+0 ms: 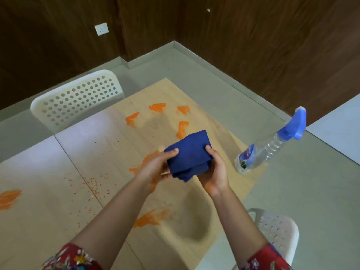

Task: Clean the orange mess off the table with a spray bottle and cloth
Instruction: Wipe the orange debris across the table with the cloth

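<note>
Sleeves cropped below, left hand, right hand, each grip clamped on cloth, fingers beneath hidden

light: soft, even | shadows: faint under arms | edges: wide-angle bend, slight blur

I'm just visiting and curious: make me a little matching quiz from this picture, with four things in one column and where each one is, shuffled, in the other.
Things
1. cloth
2. spray bottle
3. orange smears
4. far chair

Places
A. behind the far edge of the table
B. gripped between the left hand and the right hand, above the table
C. spread across the table
D. standing near the table's right edge, untouched

Pairs: 1-B; 2-D; 3-C; 4-A
</note>
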